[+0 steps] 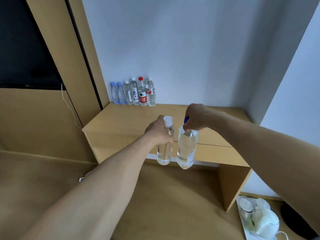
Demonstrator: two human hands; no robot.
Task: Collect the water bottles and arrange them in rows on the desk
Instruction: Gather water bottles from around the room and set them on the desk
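So the person's got one bottle per hand: left hand [158, 130] wrapped round the upper part of the white-capped bottle [165, 149], right hand [196, 116] pinching the blue-capped bottle [187, 149] up at the neck so it dangles. Both are in the air, side by side at the near edge of the desk [121, 118], not set down yet. The row of six bottles [133, 92] stands upright at the far left corner against the wall [190, 49]. If it were me, I'd carry both over the top and park them on the right end of that row, or start a second row just in front. I'd also place them one at a time. That dangling one looks like it'll swing, so I'd let its base touch down flat before letting go.
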